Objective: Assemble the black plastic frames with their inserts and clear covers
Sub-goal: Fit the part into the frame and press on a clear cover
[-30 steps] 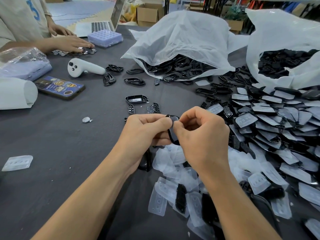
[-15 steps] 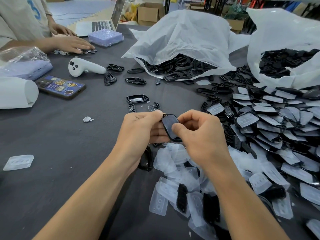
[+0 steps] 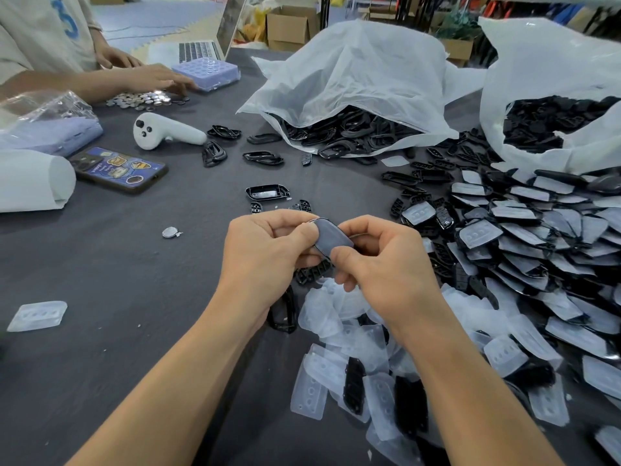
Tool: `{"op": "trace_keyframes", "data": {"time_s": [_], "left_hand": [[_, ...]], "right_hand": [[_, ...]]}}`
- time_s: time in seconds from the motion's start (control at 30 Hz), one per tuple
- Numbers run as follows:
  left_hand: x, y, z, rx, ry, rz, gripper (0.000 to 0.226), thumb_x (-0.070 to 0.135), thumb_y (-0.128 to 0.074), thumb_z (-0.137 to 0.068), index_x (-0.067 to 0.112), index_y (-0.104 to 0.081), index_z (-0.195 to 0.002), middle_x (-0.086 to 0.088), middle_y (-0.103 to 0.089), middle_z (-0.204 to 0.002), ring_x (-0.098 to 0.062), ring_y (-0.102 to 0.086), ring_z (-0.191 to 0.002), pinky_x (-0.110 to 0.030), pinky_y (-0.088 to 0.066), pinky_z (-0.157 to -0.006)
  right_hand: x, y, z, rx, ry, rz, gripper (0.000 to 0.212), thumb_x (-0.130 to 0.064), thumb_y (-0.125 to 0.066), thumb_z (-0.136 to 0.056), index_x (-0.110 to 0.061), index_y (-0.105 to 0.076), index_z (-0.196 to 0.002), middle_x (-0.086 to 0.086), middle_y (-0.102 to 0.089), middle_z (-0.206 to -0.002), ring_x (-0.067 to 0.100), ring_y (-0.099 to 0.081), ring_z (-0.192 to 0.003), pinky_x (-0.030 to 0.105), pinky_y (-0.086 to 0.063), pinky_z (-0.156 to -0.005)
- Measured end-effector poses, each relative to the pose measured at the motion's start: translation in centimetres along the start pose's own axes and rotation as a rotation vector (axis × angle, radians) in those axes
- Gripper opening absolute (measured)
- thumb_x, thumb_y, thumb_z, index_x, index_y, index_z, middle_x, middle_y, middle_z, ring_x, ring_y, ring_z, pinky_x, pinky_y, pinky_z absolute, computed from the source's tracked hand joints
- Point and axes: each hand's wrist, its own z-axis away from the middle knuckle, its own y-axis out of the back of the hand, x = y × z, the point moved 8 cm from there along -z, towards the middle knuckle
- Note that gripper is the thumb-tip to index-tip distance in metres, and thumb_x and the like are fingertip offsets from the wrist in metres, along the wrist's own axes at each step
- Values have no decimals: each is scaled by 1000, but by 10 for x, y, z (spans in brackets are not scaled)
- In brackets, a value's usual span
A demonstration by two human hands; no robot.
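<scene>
Both hands hold one black plastic frame (image 3: 331,236) above the table's middle, its smooth dark face turned up toward me. My left hand (image 3: 268,253) pinches its left edge with the thumb on top. My right hand (image 3: 379,260) grips its right and lower edge, thumb pressed on the near corner. Below the hands lies a heap of clear covers (image 3: 342,358) mixed with black inserts (image 3: 353,381). A loose black frame (image 3: 267,191) lies just beyond the hands.
Assembled pieces (image 3: 524,250) are stacked in rows on the right. Two white bags (image 3: 353,79) of black parts stand behind. On the left are a phone (image 3: 117,169), a white controller (image 3: 161,132), a lone clear cover (image 3: 37,315), and another person's hands over coin cells (image 3: 144,99).
The frame has been turned from edge-on to flat, its broad face now up. Both hands rose slightly and shifted their hold on it.
</scene>
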Motion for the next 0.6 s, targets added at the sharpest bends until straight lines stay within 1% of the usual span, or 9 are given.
{"op": "trace_keyframes", "data": {"time_s": [0.07, 0.1, 0.17, 0.27, 0.33, 0.4, 0.5, 0.53, 0.6], "left_hand": [[2, -2, 0, -45, -40, -91, 12, 13, -78, -82, 22, -83, -89, -5, -77, -73, -17, -69, -64, -38, -60, -61], [4, -3, 0, -80, -65, -182, 17, 19, -78, -77, 27, -83, -92, -1, -76, -70, -17, -64, -64, -45, -60, -65], [4, -7, 0, -145, -75, -304, 22, 24, -77, -72, 34, -82, -91, -1, -76, -68, -16, -62, -62, -49, -60, -71], [2, -6, 0, -127, -37, -278, 25, 23, -78, -67, 35, -82, -88, -4, -77, -67, -17, -67, -59, -46, -62, -71], [3, -5, 0, -92, -60, -278, 27, 24, -79, -67, 37, -81, -90, -1, -77, -67, -16, -70, -59, -45, -63, -71], [5, -4, 1, -71, -101, -316, 27, 28, -78, -69, 41, -79, -92, 6, -77, -67, -9, -70, -59, -38, -62, -68], [10, -9, 7, -109, -152, -354, 25, 28, -75, -74, 45, -79, -91, 9, -76, -67, -4, -65, -56, -23, -55, -58], [11, -11, 8, -120, -158, -342, 21, 28, -75, -75, 44, -79, -89, 8, -76, -66, -5, -66, -55, -21, -54, -57], [11, -11, 8, -105, -151, -289, 12, 31, -74, -79, 38, -82, -84, 4, -76, -67, -11, -68, -56, -25, -54, -56]], "right_hand": [[1, 4, 0, 23, -7, -11, 23, 2, -72, -85, -21, -73, -85, 3, -72, -65, 13, -61, -50, 22, -48, -50], [1, 5, 0, 25, -10, -19, 24, 3, -73, -83, -21, -74, -82, 3, -71, -63, 13, -59, -49, 22, -47, -49], [2, 5, 0, 7, -22, -48, 25, 6, -72, -80, -19, -75, -79, 3, -69, -61, 13, -56, -47, 21, -44, -47], [3, 1, 0, -24, -46, -96, 27, 8, -71, -79, -18, -76, -77, 3, -68, -59, 14, -53, -47, 25, -43, -45], [2, 2, 0, -13, -52, -136, 25, 2, -72, -80, -22, -77, -77, 3, -67, -61, 15, -54, -48, 25, -44, -45], [1, 4, 0, 24, -56, -161, 23, -6, -74, -85, -27, -78, -77, -1, -68, -62, 14, -56, -48, 24, -45, -46], [0, 8, -1, 91, -29, -93, 25, -5, -73, -89, -25, -78, -74, -1, -68, -60, 12, -56, -45, 20, -43, -45], [-1, 9, -1, 99, -16, -68, 27, -4, -73, -89, -24, -78, -72, 0, -68, -58, 11, -54, -44, 19, -43, -44], [-5, 7, 0, 83, 15, -12, 27, -3, -75, -87, -24, -78, -70, -1, -66, -54, 11, -52, -43, 22, -43, -44]]}}
